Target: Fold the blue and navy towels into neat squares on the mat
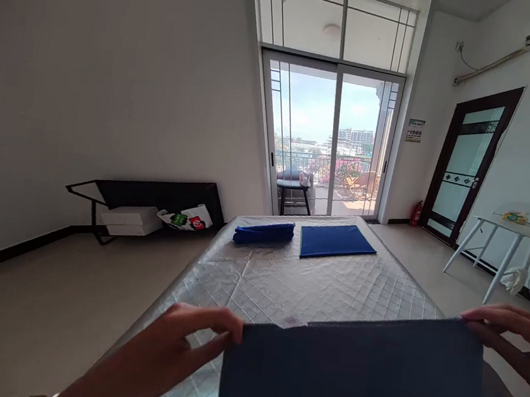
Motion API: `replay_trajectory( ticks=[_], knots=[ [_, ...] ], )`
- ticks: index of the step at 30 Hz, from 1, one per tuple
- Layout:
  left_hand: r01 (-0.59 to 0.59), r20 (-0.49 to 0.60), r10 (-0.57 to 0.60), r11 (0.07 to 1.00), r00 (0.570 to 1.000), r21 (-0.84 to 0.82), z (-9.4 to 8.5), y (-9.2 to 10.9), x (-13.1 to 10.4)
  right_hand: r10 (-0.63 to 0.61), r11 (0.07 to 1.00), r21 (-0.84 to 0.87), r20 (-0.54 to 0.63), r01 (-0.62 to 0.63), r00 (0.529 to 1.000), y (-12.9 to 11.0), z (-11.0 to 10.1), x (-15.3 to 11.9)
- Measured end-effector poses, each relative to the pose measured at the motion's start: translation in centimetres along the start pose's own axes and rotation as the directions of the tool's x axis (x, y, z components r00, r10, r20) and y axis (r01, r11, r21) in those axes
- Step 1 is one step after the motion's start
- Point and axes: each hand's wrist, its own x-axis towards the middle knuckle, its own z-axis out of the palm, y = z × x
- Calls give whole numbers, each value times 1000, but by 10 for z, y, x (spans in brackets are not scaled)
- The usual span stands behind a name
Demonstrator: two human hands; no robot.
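Note:
I hold a dark blue cloth [354, 378] up in front of me, above the near end of a bed with a grey quilted mattress [294, 283]. My left hand [178, 347] pinches the cloth's upper left corner. My right hand [515, 341] pinches its upper right corner. The cloth hangs flat between them and hides the near part of the mattress. At the far end of the bed lie a rolled blue cloth [264, 232] and, to its right, a flat folded blue cloth [336, 241].
Glass sliding doors [330, 142] stand behind the bed, a dark stool [294, 195] beyond them. A black low rack [151, 202] with white boxes is on the left. A white table [507, 240] and a dark door [467, 163] stand right.

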Motion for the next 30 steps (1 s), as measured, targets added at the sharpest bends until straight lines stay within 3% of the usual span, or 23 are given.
replay_trajectory(
  ticks=[1,2,5,7,10,13,15,17,19,23,26,28,30],
  knots=[
    [46,137,-35,996,990,-81,3,-4,31,-9,997,83,92,1,996,2,13,20],
    [91,207,-60,985,976,-143,7,-10,62,3,988,149,174,-29,985,7,28,41],
    [123,219,-78,971,973,-204,17,-39,154,73,974,170,382,-148,921,37,84,109],
    [131,141,-108,977,984,-166,19,-59,213,160,971,95,414,-218,896,61,119,160],
    [204,-110,-221,968,969,-143,13,-81,292,193,977,18,337,-211,922,89,157,237],
    [199,-400,-255,964,881,-177,7,-93,349,168,986,-38,193,-163,967,107,179,296],
    [159,-508,-226,972,831,-173,14,-103,369,157,987,-65,118,-150,981,117,195,315],
    [130,-539,-201,977,818,-167,36,-116,375,179,981,-88,106,-170,978,128,219,314],
    [119,-522,-186,980,833,-159,74,-135,369,224,972,-110,151,-208,963,140,253,294],
    [167,-381,-192,981,904,-99,185,-181,325,306,952,-122,302,-281,903,158,335,210],
    [186,-194,-186,982,963,-17,256,-211,287,386,922,-146,450,-360,805,166,388,137],
    [158,-140,-151,986,979,43,281,-225,270,383,919,-118,493,-376,781,170,412,97],
    [125,-118,-113,987,986,97,288,-232,262,368,923,-85,470,-374,802,173,425,71]
  ],
)
